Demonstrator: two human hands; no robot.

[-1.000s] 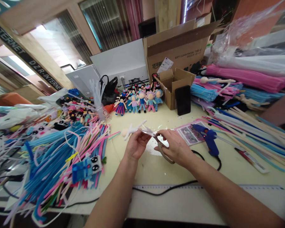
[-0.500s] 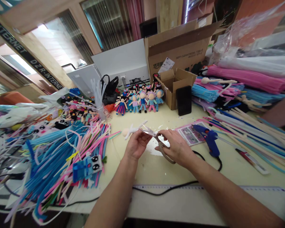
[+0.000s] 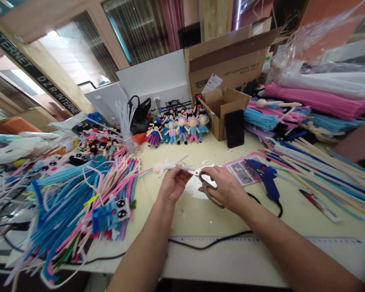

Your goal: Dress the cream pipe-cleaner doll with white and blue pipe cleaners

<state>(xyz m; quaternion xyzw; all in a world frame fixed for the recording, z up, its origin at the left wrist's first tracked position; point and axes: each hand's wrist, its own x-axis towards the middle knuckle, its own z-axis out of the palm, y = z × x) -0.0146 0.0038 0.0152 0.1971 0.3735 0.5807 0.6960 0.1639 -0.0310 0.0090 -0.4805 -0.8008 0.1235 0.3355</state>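
Cardboard box behind scissors, white doll beside

Has glue gun lying right of scissors, perhaps for easy reaching. Grips scissors with right hand, half curled around handles. Pinches white doll with left hand, nearly closed, left of scissors, apparently for steadiness.

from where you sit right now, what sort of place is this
Probably a small craft workshop, though it could be a home craft corner: heaps of colourful fuzzy stems, a blue glue gun and a cluster of little dolls share one table.
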